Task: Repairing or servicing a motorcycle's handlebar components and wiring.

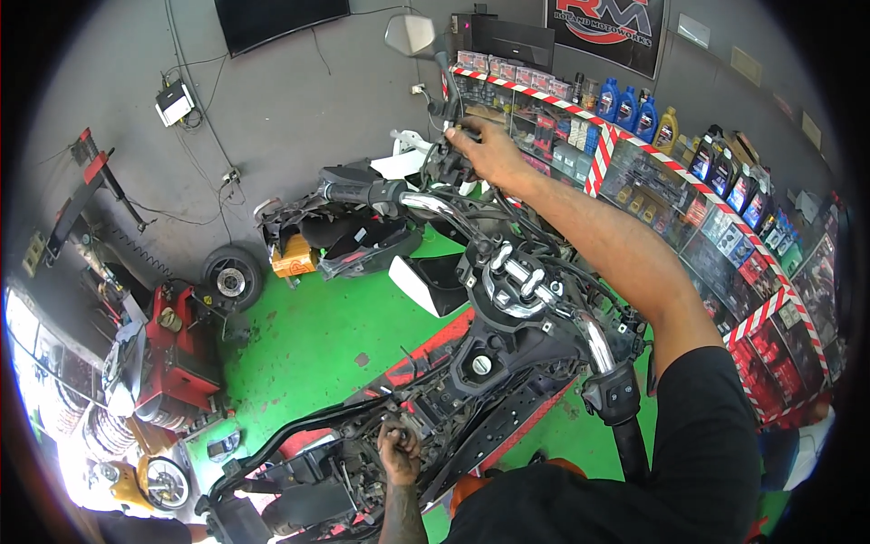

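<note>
A partly stripped motorcycle stands below me, its silver handlebar clamp and fuel cap uncovered. My right hand reaches across to the far side, fingers bent against dark parts at the foot of a mirror stem; what it grips there is hidden. The mirror stands above it. Low over the bared frame, my left hand is closed, fingers curled, beside the engine-bay parts. I cannot make out what is in it. The handlebar's left grip and right switch housing are untouched.
Glass display cases with striped tape and oil bottles line the right. Removed dark panels, a wheel and a red tool cabinet stand left on the green floor. Another person's sleeve shows lower left.
</note>
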Demonstrator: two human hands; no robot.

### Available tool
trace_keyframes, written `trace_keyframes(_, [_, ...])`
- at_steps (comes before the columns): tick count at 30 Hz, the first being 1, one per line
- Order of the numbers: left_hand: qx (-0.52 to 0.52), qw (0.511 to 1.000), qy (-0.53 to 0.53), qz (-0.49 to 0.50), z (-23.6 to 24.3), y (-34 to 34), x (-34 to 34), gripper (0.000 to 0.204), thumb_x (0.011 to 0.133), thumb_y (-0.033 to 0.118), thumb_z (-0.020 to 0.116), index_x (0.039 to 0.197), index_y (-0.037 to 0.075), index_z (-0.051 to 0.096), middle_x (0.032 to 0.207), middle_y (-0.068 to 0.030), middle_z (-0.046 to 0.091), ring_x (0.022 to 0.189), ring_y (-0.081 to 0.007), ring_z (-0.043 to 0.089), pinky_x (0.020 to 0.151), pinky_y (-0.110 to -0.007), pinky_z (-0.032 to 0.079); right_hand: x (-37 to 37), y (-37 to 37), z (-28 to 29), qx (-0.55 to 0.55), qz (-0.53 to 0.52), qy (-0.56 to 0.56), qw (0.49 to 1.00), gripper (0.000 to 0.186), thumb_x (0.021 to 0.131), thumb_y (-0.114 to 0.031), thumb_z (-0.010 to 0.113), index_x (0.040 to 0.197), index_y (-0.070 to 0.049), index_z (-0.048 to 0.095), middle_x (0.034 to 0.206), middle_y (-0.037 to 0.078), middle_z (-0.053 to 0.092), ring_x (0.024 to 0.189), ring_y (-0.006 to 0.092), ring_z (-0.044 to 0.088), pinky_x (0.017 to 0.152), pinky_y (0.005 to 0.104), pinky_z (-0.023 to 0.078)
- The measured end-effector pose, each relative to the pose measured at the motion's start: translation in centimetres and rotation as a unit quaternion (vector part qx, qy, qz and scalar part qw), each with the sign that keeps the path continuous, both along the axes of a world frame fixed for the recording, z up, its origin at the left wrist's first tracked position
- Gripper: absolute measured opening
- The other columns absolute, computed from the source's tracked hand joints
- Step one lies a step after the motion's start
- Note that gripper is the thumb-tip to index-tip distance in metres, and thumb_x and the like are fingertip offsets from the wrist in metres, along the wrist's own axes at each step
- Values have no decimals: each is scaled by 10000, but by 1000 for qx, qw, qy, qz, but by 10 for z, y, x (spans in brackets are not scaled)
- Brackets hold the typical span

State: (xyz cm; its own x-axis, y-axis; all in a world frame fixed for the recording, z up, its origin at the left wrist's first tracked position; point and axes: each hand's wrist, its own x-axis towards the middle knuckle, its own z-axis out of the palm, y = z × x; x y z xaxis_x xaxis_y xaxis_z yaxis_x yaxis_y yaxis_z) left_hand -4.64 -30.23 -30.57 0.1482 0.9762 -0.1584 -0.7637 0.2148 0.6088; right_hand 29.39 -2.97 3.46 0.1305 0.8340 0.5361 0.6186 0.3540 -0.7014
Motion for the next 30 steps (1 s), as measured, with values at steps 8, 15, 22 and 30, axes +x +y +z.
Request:
trace_keyframes(8, [-81,996,28,7,13,0,20,223,921,298,668,989,96,600,858,-70,606,518,-101,424,420,-233,276,4,-8,5,91,52,-63,993,572,972,-407,693,1298,59,634,1121,207,727,982,253,709,861,355,552])
trace_keyframes(15, [-52,993,81,-70,50,30,49,189,939,199,661,1059,71,591,805,-72,610,520,-110,485,411,-219,294,6,26,-8,-131,18,85,988,499,961,-366,715,1164,89,695,929,144,731,718,221,694,558,385,572])
trace_keyframes(22, [-43,991,56,-110,54,3,47,122,977,186,621,1032,88,576,739,-63,556,473,-97,372,412,-231,278,6,48,-30,-197,67,101,973,499,933,-354,743,1091,118,711,936,170,738,738,261,711,574,407,594])
trace_keyframes(30, [-113,991,63,-38,12,-29,19,78,977,153,590,1019,90,571,745,-78,580,456,-100,380,388,-230,263,6,58,-39,-153,83,-52,983,642,926,-457,735,1248,95,668,1145,241,715,993,321,719,777,423,600])
